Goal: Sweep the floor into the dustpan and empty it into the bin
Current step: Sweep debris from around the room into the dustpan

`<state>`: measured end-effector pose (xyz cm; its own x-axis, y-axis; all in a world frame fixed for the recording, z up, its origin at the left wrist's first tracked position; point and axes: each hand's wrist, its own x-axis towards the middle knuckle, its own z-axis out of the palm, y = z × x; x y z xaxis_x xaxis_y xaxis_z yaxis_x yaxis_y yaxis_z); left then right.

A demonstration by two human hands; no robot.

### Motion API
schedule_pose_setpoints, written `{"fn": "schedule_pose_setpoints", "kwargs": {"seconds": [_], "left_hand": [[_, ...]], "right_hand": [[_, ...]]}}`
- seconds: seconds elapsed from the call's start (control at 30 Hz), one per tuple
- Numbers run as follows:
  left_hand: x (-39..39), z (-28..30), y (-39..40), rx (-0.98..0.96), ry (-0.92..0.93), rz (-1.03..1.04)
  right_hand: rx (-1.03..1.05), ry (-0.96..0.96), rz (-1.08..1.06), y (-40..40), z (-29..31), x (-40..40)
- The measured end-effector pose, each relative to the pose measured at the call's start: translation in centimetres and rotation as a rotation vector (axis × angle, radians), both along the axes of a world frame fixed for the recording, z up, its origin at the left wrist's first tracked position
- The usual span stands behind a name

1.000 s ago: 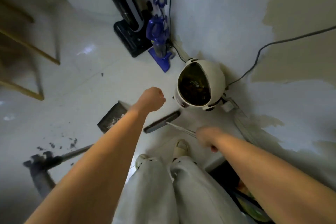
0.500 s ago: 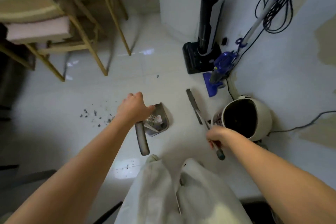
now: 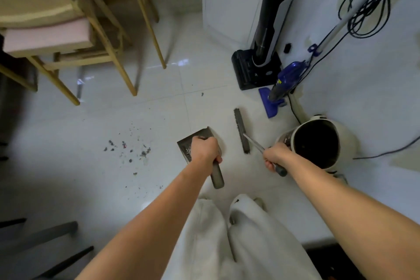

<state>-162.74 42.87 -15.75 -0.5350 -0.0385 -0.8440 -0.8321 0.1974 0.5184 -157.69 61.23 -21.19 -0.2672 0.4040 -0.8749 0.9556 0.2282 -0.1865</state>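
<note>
Grey dustpan (image 3: pixel 193 143) holding debris, broom (image 3: pixel 242 130), open bin (image 3: pixel 316 143)

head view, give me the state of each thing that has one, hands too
left hand: grips the dustpan handle
dustpan: some debris inside
right hand: grips the broom handle
broom: head near the floor, beside the dustpan
bin: open, dark inside
debris: scattered on the floor, unswept
black vacuum: upright, display lit

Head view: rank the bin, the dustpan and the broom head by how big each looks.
1. Bin, clearly largest.
2. Dustpan, pan and handle together, partly hidden by the left hand.
3. Broom head, a thin strip.
All sit at similar distance, so the order seems safe.
</note>
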Motion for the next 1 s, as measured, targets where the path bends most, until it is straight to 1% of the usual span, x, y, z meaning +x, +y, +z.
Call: {"fn": "schedule_pose_setpoints", "kwargs": {"seconds": [0.07,0.13,0.2,0.23,0.3,0.33,0.4,0.47,0.53,0.6,0.67,0.7,0.8,0.9,0.93,0.97,1.0], "left_hand": [[-2.1,0.0,-0.6,-0.044,0.06,0.008],[-3.9,0.1,-0.9,-0.044,0.089,0.039],[-5.2,0.6,-1.3,-0.017,0.144,0.099],[-5.9,0.7,-1.6,0.023,0.172,0.153],[-7.2,0.5,-1.8,0.165,0.198,0.297],[-7.8,0.4,-1.9,0.245,0.187,0.362],[-9.3,0.1,-1.7,0.346,0.149,0.43],[-11.0,-0.2,-0.9,0.329,0.171,0.374],[-12.1,-0.2,0.5,0.24,0.253,0.242],[-12.8,-1.2,3.3,0.144,0.303,0.148],[-12.8,-1.6,5.9,0.105,0.319,0.1],[-12.8,-1.9,7.0,0.1,0.327,0.086],[-13.3,-2.5,9.8,0.075,0.344,0.03],[-14.4,-2.7,10.8,0.016,0.331,0.019],[-14.8,-2.7,10.9,-0.001,0.323,0.028],[-15.2,-2.8,11.0,-0.02,0.319,0.034],[-15.6,-2.8,11.2,-0.037,0.322,0.033]], "right_hand": [[0.002,0.019,0.004,-0.1,0.1,0.0],[0.02,0.03,0.006,0.2,0.2,-0.5],[0.064,0.001,0.096,0.8,0.3,-1.3],[0.087,-0.01,0.149,1.4,0.3,-1.9],[0.122,-0.025,0.247,3.1,-0.3,-3.4],[0.12,-0.017,0.293,3.9,-0.5,-4.0],[0.088,0.006,0.319,5.7,-1.2,-5.0],[0.11,-0.017,0.356,7.3,-2.4,-5.9],[0.121,-0.052,0.31,7.8,-3.0,-6.5],[0.145,-0.103,0.462,8.3,-4.3,-7.6],[0.161,-0.15,0.595,7.2,-4.7,-7.2],[0.126,-0.134,0.614,6.6,-5.1,-7.2],[0.091,-0.182,0.566,6.3,-4.5,-8.1],[-0.054,-0.139,0.505,8.2,-3.8,-7.6],[-0.102,-0.142,0.352,9.5,-3.8,-8.1],[-0.111,-0.061,0.215,10.8,-4.3,-8.0],[-0.096,-0.028,0.222,11.9,-4.2,-8.0]]}}
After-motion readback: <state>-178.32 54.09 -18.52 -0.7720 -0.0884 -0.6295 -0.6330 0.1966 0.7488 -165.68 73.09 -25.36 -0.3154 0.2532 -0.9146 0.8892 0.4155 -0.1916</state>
